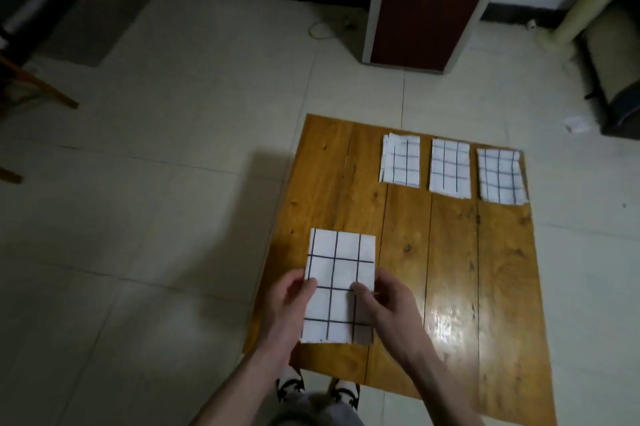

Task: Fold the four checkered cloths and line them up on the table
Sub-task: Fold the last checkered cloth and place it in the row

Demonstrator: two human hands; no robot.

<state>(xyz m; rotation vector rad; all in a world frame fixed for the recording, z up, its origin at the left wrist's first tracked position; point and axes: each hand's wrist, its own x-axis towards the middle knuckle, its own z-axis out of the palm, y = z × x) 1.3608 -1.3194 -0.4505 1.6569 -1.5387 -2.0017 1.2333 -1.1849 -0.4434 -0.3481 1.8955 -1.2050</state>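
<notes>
Fourth cloth is folded into a neat rectangle, white with dark grid lines, pinched at both sides by left hand and right hand over the worktop's near-left part. Three folded cloths sit lined up along the far edge, nothing blocking.

Beyond both hands: bare table boards, passable. Far ahead and right of them: three folded cloths in a row, narrow gaps between.
</notes>
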